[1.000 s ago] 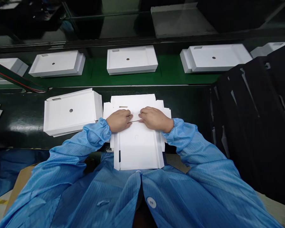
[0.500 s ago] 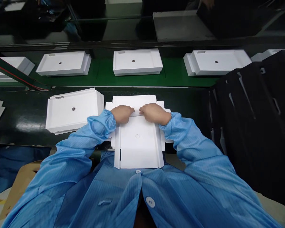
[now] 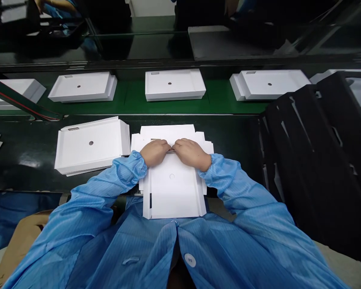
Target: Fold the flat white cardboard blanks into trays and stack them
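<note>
In front of my body is a white cardboard box blank, partly folded, with a round mark near its middle and raised side flaps. My left hand and my right hand meet at its far edge, fingers closed on the flap there. The thumbs and the undersides of both hands are hidden. Beneath it lies more flat white cardboard, its notched edges sticking out past my hands. Left of my left hand rests a stack of folded white trays, each top one showing a round hole.
Beyond the dark worktable, a green conveyor carries several white boxes. Tall black bins stand close on the right. A green post slants in at the left. A brown carton is at lower left.
My hands have drawn closer together along the flap and slightly toward me, uncovering a slot in the cardboard behind. The whole view has tilted a little.
</note>
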The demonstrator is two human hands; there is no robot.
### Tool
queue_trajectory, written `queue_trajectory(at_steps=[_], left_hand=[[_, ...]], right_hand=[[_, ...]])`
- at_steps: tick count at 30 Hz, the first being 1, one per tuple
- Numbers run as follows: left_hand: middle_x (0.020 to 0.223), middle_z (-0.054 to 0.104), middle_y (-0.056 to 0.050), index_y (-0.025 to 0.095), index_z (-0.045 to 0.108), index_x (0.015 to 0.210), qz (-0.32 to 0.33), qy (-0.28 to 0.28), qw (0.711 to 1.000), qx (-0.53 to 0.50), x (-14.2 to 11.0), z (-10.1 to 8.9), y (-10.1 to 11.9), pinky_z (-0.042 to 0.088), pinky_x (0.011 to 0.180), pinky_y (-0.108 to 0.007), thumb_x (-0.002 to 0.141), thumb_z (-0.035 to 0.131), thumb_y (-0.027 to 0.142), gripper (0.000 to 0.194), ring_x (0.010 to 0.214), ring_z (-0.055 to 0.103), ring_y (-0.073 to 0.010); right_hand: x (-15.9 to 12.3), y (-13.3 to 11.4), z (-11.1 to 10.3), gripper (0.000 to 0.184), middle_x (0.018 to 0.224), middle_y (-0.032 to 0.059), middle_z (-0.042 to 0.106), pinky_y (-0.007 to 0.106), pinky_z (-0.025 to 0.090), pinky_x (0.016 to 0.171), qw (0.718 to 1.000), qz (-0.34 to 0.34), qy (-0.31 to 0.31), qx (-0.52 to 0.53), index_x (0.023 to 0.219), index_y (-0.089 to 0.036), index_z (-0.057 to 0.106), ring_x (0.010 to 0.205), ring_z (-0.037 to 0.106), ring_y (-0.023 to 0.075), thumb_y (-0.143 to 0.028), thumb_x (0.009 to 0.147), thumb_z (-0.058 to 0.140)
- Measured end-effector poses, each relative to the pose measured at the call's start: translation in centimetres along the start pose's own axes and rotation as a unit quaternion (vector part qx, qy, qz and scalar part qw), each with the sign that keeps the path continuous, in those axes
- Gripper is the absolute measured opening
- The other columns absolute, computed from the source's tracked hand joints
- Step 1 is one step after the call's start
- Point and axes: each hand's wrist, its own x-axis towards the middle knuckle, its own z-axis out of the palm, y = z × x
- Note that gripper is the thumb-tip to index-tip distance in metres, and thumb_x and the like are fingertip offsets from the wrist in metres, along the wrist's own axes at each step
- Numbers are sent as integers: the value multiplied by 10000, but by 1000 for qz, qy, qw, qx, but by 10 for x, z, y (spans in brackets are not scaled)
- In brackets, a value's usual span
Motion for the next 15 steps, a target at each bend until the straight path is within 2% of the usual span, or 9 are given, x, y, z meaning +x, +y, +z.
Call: queue_trajectory(at_steps=[4,7,9,12,15], left_hand=[[1024,699,-120,115,687,1078,-13,-21,999,22,3,-4,5,484,914,-369,890,478,59,286,1018,666,-252],[1060,705,-126,125,670,1066,-52,-45,998,9,7,-11,6,487,851,-354,875,519,86,247,1012,676,-261],[1075,715,-113,147,645,1110,-80,-56,995,-17,12,-16,3,483,823,-346,883,554,135,244,1007,680,-264],[1073,730,-70,192,563,1246,-125,-71,986,-78,21,-22,-7,473,784,-325,865,640,201,389,982,682,-253],[1080,730,-43,232,532,1285,-166,-95,973,-128,27,-26,-19,465,751,-303,824,730,273,503,956,678,-234]], right_hand=[[5,0,0,272,1036,114,696,332,434,858,1000,4,-12,7,1043,-154,700,997,623,242,-83,937,460],[13,3,-3,263,1038,121,711,337,438,819,999,7,-35,16,1023,-145,713,987,646,256,-68,887,502],[20,7,-6,240,1052,128,724,341,439,801,998,13,-53,28,1033,-142,723,985,661,268,-120,910,518],[28,16,-11,233,1094,116,742,330,440,805,993,34,-90,71,1106,-159,719,1005,675,268,-226,943,566],[26,24,-14,356,1197,68,730,302,440,828,987,60,-77,130,1280,-207,642,1065,662,243,-294,935,640]])
